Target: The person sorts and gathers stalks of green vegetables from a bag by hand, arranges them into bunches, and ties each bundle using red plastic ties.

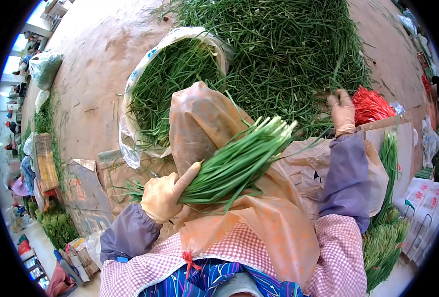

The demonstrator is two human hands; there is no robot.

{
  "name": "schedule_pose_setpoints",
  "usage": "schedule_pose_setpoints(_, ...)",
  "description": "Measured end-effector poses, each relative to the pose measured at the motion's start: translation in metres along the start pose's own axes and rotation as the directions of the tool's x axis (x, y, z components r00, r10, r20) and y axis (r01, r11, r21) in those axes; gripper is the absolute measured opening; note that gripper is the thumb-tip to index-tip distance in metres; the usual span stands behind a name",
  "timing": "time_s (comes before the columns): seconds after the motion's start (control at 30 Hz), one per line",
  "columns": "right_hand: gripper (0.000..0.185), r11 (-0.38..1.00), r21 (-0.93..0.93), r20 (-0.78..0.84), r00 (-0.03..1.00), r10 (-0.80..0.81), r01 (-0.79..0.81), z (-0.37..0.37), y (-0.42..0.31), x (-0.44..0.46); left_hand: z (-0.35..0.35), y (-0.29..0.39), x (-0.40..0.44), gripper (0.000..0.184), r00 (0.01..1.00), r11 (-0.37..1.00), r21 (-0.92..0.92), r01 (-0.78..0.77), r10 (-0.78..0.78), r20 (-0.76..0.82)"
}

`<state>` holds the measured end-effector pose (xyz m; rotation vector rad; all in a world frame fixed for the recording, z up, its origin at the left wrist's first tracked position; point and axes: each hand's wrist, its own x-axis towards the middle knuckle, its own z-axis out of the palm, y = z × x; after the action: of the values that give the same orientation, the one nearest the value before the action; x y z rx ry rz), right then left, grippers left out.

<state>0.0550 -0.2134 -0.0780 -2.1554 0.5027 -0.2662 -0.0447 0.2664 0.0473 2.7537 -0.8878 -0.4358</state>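
My left hand, in a pale rubber glove, is closed around a bunch of garlic chives. The bunch slants across my lap, its pale cut ends pointing up and to the right. An orange-tinted plastic apron covers my knee beneath it. My right hand, gloved too, is at the right edge of the large chive pile, just left of a heap of red ties. Its fingers are curled in; whatever they may hold is too small or hidden to make out.
A plastic-lined basket full of loose chives stands left of the pile. Bundled chives lie at my right, near white printed packages. Cardboard covers the floor at left. A tall basket and plastic bags stand farther left.
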Motion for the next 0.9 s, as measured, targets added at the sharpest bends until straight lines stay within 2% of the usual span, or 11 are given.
schedule_pose_setpoints(0.03, 0.046, 0.964, -0.264, 0.197, 0.980, 0.029, 0.025, -0.008, -0.001, -0.001, -0.001, 0.001, 0.001, 0.083, 1.000, 0.999, 0.047, -0.010, 0.009, 0.014)
schedule_pose_setpoints(0.1, 0.057, 0.924, -0.171, 0.185, 0.932, -0.313, 0.344, 0.001, 0.002, -0.014, 0.001, 0.003, 0.001, 0.082, 1.000, 0.995, 0.100, -0.018, 0.016, 0.020)
schedule_pose_setpoints(0.13, 0.060, 0.994, 0.062, 0.339, 0.935, -0.107, 0.091, -0.002, -0.047, -0.027, 0.002, 0.003, 0.002, 0.082, 0.999, 0.991, 0.130, -0.029, 0.026, 0.030)
schedule_pose_setpoints(0.23, 0.051, 0.986, 0.147, 0.802, 0.592, -0.073, -0.078, 0.007, -0.100, -0.031, -0.002, 0.006, 0.004, 0.082, 0.997, 0.980, 0.188, -0.065, 0.055, 0.062)
schedule_pose_setpoints(0.33, 0.053, 0.994, -0.085, 0.954, 0.293, 0.062, 0.066, 0.044, -0.122, -0.038, -0.009, 0.010, 0.009, 0.082, 0.993, 0.970, 0.219, -0.105, 0.089, 0.082)
schedule_pose_setpoints(0.43, 0.046, 0.989, -0.007, 0.978, 0.208, -0.025, 0.149, 0.070, -0.133, -0.060, -0.010, 0.008, 0.007, 0.082, 0.989, 0.955, 0.268, -0.131, 0.108, 0.100)
schedule_pose_setpoints(0.6, 0.010, 0.970, 0.238, 0.846, 0.483, -0.227, 0.039, 0.076, -0.112, -0.080, -0.007, 0.006, 0.006, 0.084, 0.987, 0.954, 0.266, -0.140, 0.112, 0.119)
schedule_pose_setpoints(0.7, 0.008, 0.900, 0.435, 0.524, 0.816, -0.243, -0.011, 0.069, -0.087, -0.072, -0.008, 0.007, 0.008, 0.084, 0.983, 0.959, 0.238, -0.152, 0.122, 0.138)
schedule_pose_setpoints(0.77, 0.012, 0.967, 0.245, 0.332, 0.932, -0.147, 0.066, 0.057, -0.062, -0.046, -0.010, 0.006, 0.008, 0.084, 0.980, 0.960, 0.234, -0.157, 0.122, 0.158)
schedule_pose_setpoints(0.83, 0.015, 0.988, 0.150, 0.263, 0.965, -0.015, -0.026, 0.044, -0.044, -0.019, -0.009, 0.007, 0.008, 0.082, 0.981, 0.956, 0.240, -0.166, 0.134, 0.143)
schedule_pose_setpoints(0.9, 0.027, 0.998, 0.051, 0.478, 0.877, -0.042, 0.019, 0.039, -0.052, -0.019, -0.006, 0.007, 0.006, 0.080, 0.980, 0.945, 0.277, -0.176, 0.141, 0.143)
